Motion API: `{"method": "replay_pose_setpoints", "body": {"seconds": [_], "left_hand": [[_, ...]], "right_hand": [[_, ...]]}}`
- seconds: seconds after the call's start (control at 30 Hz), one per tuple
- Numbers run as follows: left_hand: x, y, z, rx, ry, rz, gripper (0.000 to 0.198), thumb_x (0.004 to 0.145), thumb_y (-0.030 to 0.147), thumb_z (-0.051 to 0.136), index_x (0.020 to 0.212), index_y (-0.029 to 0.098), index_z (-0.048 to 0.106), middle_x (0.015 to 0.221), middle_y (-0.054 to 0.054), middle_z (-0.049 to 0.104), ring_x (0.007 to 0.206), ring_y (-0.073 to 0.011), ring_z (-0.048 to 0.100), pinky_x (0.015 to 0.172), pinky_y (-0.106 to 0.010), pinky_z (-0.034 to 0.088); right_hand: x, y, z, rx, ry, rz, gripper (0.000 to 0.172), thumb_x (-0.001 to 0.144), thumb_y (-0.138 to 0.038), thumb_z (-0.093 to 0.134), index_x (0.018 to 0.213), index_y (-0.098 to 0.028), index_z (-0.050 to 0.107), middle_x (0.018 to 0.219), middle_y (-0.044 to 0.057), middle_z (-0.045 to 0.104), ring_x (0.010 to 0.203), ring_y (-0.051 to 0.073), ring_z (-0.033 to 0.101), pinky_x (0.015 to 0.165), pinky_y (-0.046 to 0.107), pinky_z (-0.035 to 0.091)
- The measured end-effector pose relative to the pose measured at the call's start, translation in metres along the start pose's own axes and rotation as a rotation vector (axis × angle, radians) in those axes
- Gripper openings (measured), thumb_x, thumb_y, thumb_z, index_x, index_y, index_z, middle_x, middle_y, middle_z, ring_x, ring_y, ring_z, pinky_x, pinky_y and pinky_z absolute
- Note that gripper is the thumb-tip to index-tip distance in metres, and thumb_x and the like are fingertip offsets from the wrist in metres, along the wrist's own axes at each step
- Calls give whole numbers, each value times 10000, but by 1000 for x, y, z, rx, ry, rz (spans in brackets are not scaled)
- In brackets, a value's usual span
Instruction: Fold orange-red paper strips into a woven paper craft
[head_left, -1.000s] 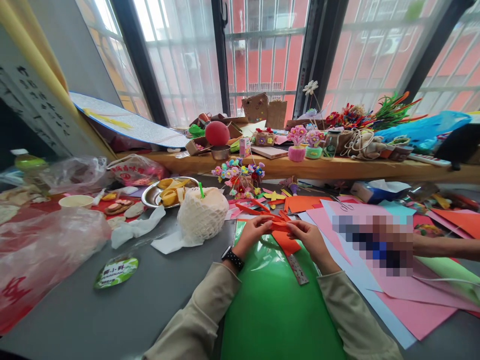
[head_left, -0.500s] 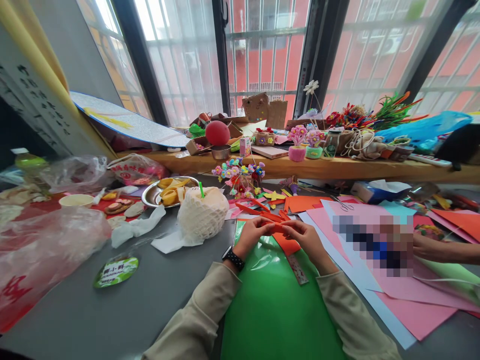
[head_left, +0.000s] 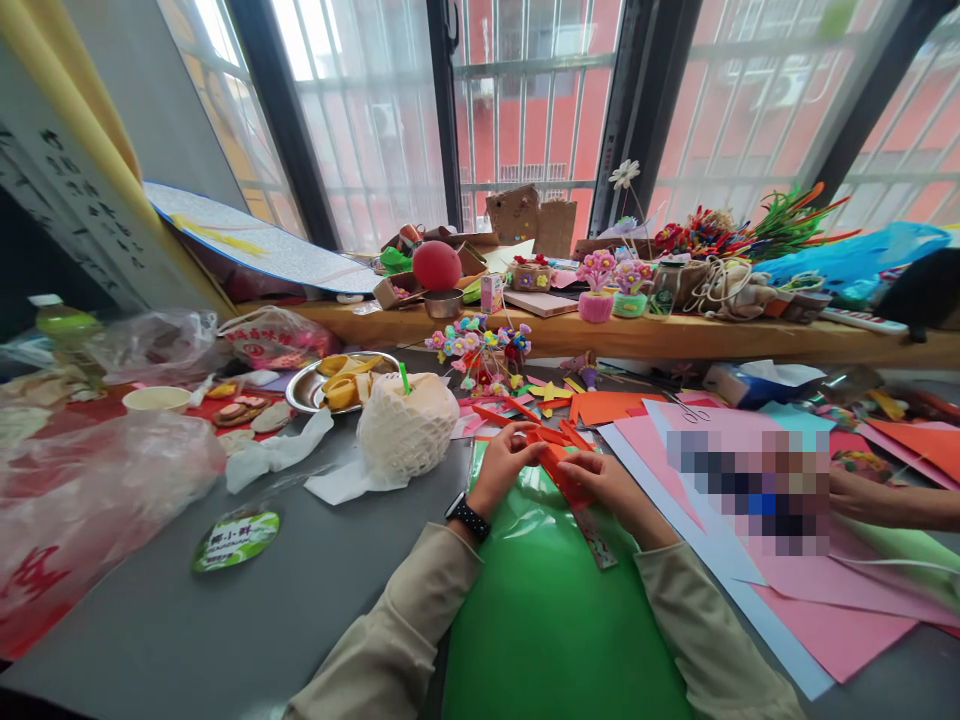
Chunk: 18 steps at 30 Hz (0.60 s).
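My left hand [head_left: 504, 464] and my right hand [head_left: 611, 482] both pinch a small piece of orange paper [head_left: 562, 470] held just above a glossy green sheet [head_left: 551, 610] on the grey table [head_left: 300, 610]. The paper runs at a slant between the two hands. A black watch [head_left: 466, 517] is on my left wrist. A short ruler [head_left: 597, 538] lies on the green sheet under my right hand. Loose orange strips [head_left: 525, 412] lie just beyond my fingers.
A white foam-netted fruit [head_left: 406, 424] sits left of my hands beside a metal plate of peels [head_left: 330, 385]. Plastic bags [head_left: 90, 480] fill the left. Pink and blue sheets [head_left: 787, 590] spread right, where another person's arm [head_left: 892, 500] rests. A wooden shelf [head_left: 660, 335] holds craft flowers.
The orange paper has tilted from level to slanting, and my right hand has dropped slightly toward me while the left moved a little away.
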<state>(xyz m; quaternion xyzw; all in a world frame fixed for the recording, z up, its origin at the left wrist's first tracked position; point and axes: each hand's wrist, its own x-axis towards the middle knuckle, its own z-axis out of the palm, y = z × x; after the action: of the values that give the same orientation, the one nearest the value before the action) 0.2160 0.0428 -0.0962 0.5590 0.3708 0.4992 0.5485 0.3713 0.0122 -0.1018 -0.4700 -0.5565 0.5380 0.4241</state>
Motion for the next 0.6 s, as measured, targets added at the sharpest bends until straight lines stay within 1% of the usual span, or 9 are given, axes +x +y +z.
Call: {"method": "replay_pose_setpoints", "body": {"seconds": [0.1, 0.23, 0.33, 0.47, 0.6], "left_hand": [[-1, 1, 2, -54, 10, -59, 362, 568, 282, 620, 867, 108, 514, 649, -21, 574, 596, -111, 545, 576, -234, 445], [-4, 1, 4, -65, -89, -108, 273, 581, 282, 609, 773, 94, 566, 723, -44, 592, 672, -130, 545, 651, -252, 433], [-6, 1, 5, -57, -108, -109, 266, 594, 296, 595, 769, 95, 591, 724, -47, 602, 702, -144, 543, 689, -267, 421], [-5, 1, 4, -34, -115, -116, 277, 607, 308, 578, 791, 103, 609, 720, -50, 610, 706, -149, 542, 694, -267, 414], [-5, 1, 3, -5, -129, -112, 278, 622, 319, 558, 796, 109, 610, 719, -46, 605, 692, -144, 537, 662, -255, 416]], "right_hand": [[0, 0, 3, 31, 6, 12, 268, 599, -389, 576, 722, -151, 595, 620, -4, 608, 539, 101, 541, 497, 198, 394], [2, 3, 5, 58, 63, -4, 272, 598, -391, 579, 722, -148, 583, 624, -6, 599, 544, 101, 539, 510, 206, 395], [3, 6, 5, 60, 56, -1, 273, 597, -385, 585, 723, -143, 577, 614, -2, 596, 543, 108, 541, 517, 217, 400], [4, 7, 5, 89, 16, 12, 266, 599, -375, 590, 714, -137, 560, 606, 9, 603, 539, 117, 548, 515, 233, 409], [3, 6, 6, 124, -7, 22, 246, 597, -359, 599, 696, -139, 548, 607, 9, 611, 545, 111, 554, 531, 229, 413]]}}
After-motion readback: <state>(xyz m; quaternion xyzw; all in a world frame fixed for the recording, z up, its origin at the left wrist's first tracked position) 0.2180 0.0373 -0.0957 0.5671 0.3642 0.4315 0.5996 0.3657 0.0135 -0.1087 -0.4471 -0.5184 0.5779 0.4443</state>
